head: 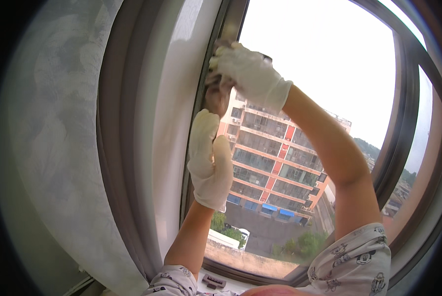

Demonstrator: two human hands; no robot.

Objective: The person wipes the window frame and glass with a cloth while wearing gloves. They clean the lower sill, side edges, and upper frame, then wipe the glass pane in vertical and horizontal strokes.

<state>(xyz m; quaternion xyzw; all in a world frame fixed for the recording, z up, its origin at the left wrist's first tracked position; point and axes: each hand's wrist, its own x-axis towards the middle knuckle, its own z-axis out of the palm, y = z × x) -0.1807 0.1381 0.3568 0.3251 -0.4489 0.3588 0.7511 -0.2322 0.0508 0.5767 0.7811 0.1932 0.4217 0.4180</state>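
Note:
Both hands wear white gloves and are raised to the left side of a dark window frame point(305, 278). My right hand point(248, 72) is higher, its fingers curled over a blurred dark brown cloth-like item point(218, 97) against the frame's upright. Just below, my left hand point(210, 159) is upright with its fingers pointing up at the lower end of that item; whether it grips the item cannot be told. A small dark object shows behind the back of my right hand, mostly hidden.
A grey-brown curtain point(123, 122) and a pale patterned curtain point(62, 122) hang at left. On the white sill point(239, 285) lies a small dark slotted plastic piece point(214, 281). Through the glass show an apartment building point(265, 148) and a paved yard far below.

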